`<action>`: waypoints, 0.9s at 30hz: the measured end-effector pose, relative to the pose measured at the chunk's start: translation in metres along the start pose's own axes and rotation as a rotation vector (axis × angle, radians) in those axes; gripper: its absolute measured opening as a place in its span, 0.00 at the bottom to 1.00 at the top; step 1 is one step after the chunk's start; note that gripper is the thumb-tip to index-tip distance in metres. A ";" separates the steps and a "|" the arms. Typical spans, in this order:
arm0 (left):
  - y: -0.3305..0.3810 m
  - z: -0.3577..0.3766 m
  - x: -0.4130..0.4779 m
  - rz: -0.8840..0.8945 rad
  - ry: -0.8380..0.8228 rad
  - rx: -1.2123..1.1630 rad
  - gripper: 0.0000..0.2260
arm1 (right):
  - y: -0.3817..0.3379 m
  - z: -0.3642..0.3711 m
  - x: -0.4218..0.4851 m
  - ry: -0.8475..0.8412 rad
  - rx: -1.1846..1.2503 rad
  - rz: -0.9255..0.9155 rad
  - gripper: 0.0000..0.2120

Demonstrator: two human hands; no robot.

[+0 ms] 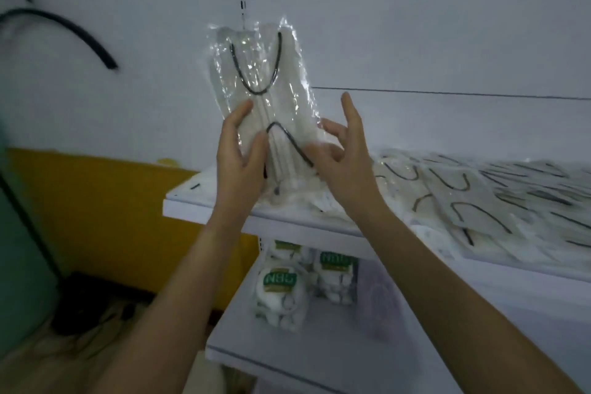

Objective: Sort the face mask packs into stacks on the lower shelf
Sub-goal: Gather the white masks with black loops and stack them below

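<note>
A person holds one face mask pack (262,73) up in the air, standing tall, in front of the white wall. The pack is see-through with white masks and black ear loops inside.

The left hand (238,153) grips the pack's bottom corner at 7 o'clock, with its fingers and thumb closed on the plastic. The right hand (345,157) holds the bottom corner at 5 o'clock. Its lower fingers curl on the edge and one finger points straight up.

Just under the hands is a white shelf (198,211). Many more mask packs (479,198) lie flat on it, spread out toward 3 o'clock.

At 6 o'clock is another shelf below (287,358). Bags with green labels (278,291) stand on it.

A black cable (64,25) hangs at 10 o'clock.
</note>
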State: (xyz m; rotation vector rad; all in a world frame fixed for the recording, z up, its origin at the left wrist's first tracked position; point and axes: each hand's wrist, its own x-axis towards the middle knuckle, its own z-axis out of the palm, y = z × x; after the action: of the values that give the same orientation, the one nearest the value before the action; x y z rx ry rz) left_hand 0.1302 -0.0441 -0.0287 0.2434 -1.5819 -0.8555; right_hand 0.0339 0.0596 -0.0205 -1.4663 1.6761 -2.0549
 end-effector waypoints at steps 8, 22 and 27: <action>-0.007 -0.100 -0.162 -0.341 -0.368 -0.003 0.15 | 0.054 0.055 -0.191 -0.168 -0.056 0.148 0.32; -0.060 -0.044 -0.332 -0.923 -0.761 -0.019 0.31 | 0.143 -0.005 -0.359 0.076 -0.280 0.577 0.37; -0.070 0.029 -0.356 -0.830 -0.916 -0.071 0.24 | 0.150 -0.064 -0.358 0.177 -0.317 0.597 0.29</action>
State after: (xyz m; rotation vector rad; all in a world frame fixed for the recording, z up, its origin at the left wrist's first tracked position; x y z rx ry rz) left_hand 0.1599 0.1325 -0.3459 0.5218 -2.3237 -1.8409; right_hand 0.1081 0.2641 -0.3479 -0.7059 2.2407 -1.6761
